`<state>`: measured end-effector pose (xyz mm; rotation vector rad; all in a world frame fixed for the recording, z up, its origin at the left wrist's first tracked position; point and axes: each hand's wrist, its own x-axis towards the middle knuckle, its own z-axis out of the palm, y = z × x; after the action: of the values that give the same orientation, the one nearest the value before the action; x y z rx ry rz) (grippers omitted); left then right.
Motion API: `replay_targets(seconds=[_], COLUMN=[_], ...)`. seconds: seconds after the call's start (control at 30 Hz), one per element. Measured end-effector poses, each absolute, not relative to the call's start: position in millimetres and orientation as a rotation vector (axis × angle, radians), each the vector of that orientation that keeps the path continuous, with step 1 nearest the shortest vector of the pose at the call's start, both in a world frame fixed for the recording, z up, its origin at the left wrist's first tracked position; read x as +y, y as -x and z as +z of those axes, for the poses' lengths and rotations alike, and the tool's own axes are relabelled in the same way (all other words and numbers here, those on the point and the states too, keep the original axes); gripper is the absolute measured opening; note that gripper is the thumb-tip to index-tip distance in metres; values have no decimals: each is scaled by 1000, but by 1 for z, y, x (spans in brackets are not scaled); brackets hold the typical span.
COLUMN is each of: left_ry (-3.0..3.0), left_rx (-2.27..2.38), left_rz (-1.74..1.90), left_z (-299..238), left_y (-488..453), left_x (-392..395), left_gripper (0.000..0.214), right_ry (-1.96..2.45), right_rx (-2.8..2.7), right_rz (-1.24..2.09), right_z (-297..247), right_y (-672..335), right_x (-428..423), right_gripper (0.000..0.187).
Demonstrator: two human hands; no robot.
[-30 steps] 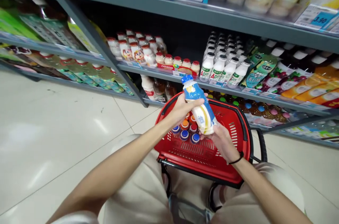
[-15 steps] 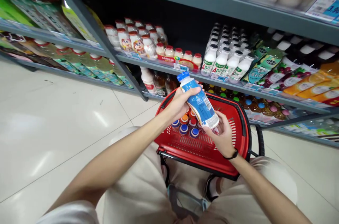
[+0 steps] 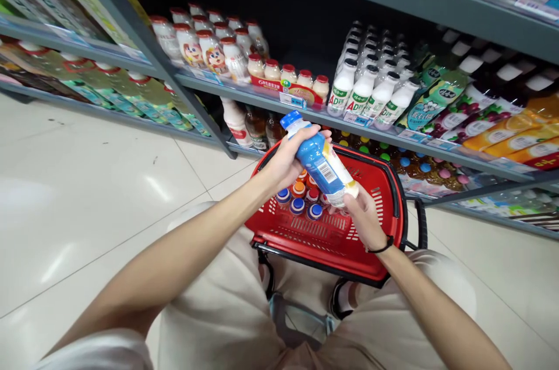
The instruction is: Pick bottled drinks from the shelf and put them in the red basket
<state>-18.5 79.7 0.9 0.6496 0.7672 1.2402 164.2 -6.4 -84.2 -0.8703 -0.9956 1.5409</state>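
Note:
A blue and white plastic drink bottle (image 3: pixel 321 160) with a blue cap is held tilted over the basket, its cap toward the upper left. My left hand (image 3: pixel 290 154) is wrapped round its upper part, just below the cap. Closed on the lower end is my right hand (image 3: pixel 364 215), with a black band at the wrist. A barcode and part of a pale label face up. Beneath the bottle is a red shopping basket (image 3: pixel 301 243) with a black rim. Inside stand several small bottles (image 3: pixel 298 189) with blue, orange and red caps, partly hidden by the bottle and hands.
Ahead is a grey shelf (image 3: pixel 244 90) with red-capped milk bottles (image 3: pixel 213 58), a red multipack (image 3: pixel 288 80), white green-labelled bottles (image 3: pixel 343 87) and juice bottles (image 3: pixel 484 108). More drinks fill the lower shelf. The basket's black handle (image 3: pixel 421 224) sticks out at right. Tiled floor (image 3: pixel 87 195) lies left.
The bottle has been turned about its length between my hands, so the barcode and a pale label panel now show. The view has shifted slightly; both hands still hold the bottle.

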Motion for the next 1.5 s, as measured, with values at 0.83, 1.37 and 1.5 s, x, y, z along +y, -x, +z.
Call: replay_targets(seconds=[0.83,1.37,1.5], left_ry=[-663,-616,-640], left_rx=[684,649,593], left_rz=[1330,1327,1357], left_z=[6,5,7], left_y=[23,25,27], left_x=[82,85,86], left_gripper=[26,16,10], right_ry=[814,957,884], right_rx=[-928,-1218,-1016], right_rz=[1713,1010,1585], right_z=[-81,-90,-80], right_y=[-164,-170,-164], right_x=[-9,-8,-7], right_gripper=[47,79,62])
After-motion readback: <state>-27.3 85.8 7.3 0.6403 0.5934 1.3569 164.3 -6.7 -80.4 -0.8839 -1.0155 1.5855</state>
